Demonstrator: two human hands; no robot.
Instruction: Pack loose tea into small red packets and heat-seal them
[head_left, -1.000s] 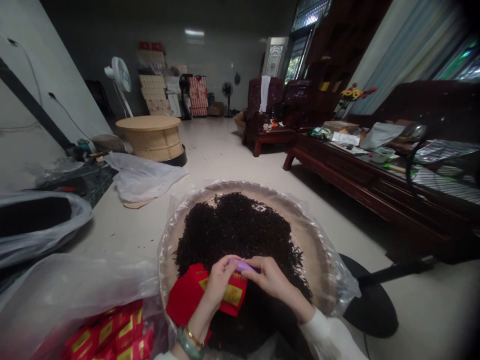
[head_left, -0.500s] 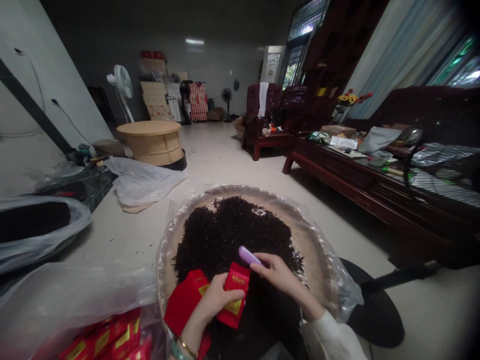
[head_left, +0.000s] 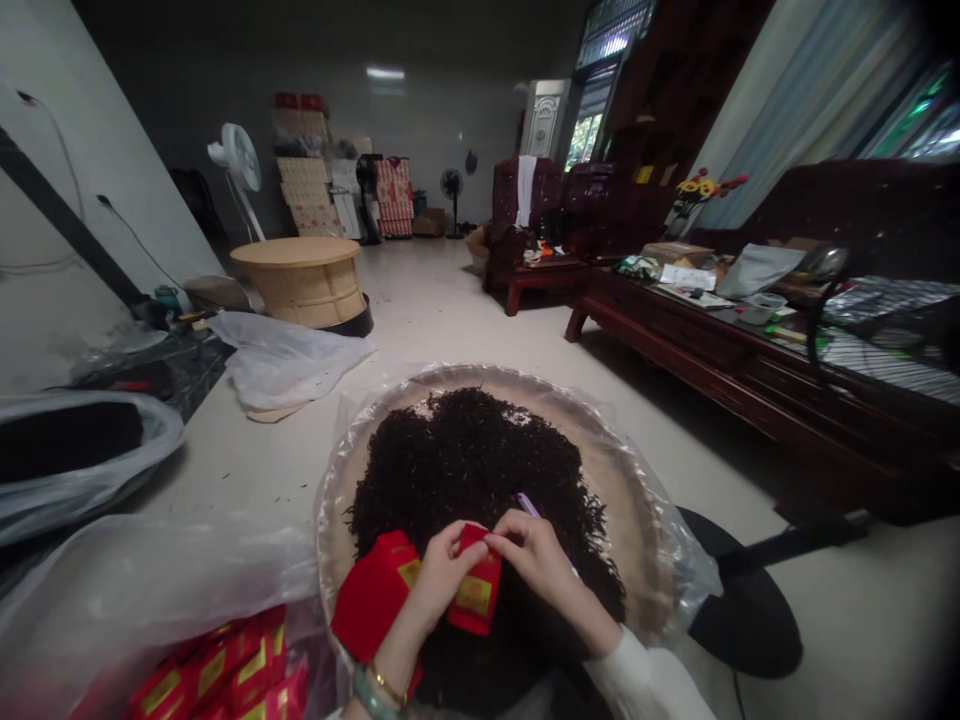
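Note:
My left hand [head_left: 442, 577] is closed on a small red packet [head_left: 475, 590] with a gold label, held over a heap of dark, thin dried tea leaves [head_left: 469, 450]. At the packet's top edge, my right hand [head_left: 534, 558] pinches with thumb and forefinger. A slim purple tool [head_left: 528, 505] pokes out behind the right fingers, tucked in that hand; most of it is hidden. The leaves lie on a wide round woven tray [head_left: 637, 520] lined with clear plastic. More red packets [head_left: 371, 600] lie stacked at the tray's left, partly behind my left wrist.
At lower left, a clear plastic bag [head_left: 187, 570] contains several red packets [head_left: 214, 675]. Another plastic-lined container [head_left: 161, 450] of dark material stands at far left. A round black stand base [head_left: 742, 610] is right of the tray. A low wooden table [head_left: 675, 345] holds clutter.
My right hand has come down to the packet's top edge and now pinches it. The purple tool has swung from above the packet to behind my right fingers.

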